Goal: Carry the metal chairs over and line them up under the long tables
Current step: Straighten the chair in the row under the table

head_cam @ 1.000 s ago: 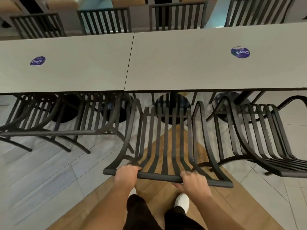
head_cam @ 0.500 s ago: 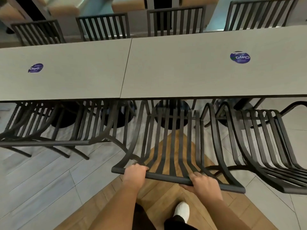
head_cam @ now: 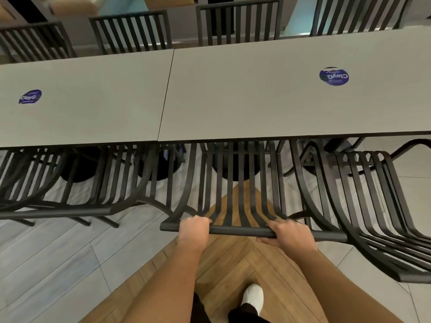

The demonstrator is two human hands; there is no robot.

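Observation:
A black slatted metal chair (head_cam: 241, 230) stands in front of me, its seat partly under the grey long table (head_cam: 245, 99). My left hand (head_cam: 193, 229) grips the top rail of its backrest near the left end. My right hand (head_cam: 288, 234) grips the same rail further right. Another black chair (head_cam: 377, 220) sits close on the right, angled, its seat only a little under the table. Two more chairs (head_cam: 70, 201) stand tucked under the left table (head_cam: 88, 101).
Several black chairs (head_cam: 235, 22) line the far side of the tables. Round black table bases (head_cam: 235, 169) stand under the tabletops. Blue round stickers (head_cam: 334, 76) mark the tabletops. My white shoe (head_cam: 253, 297) is on the wood floor strip.
The chair in my hands has slid forward, its seat going further under the table. I have stepped closer, and the tabletop now fills more of the view.

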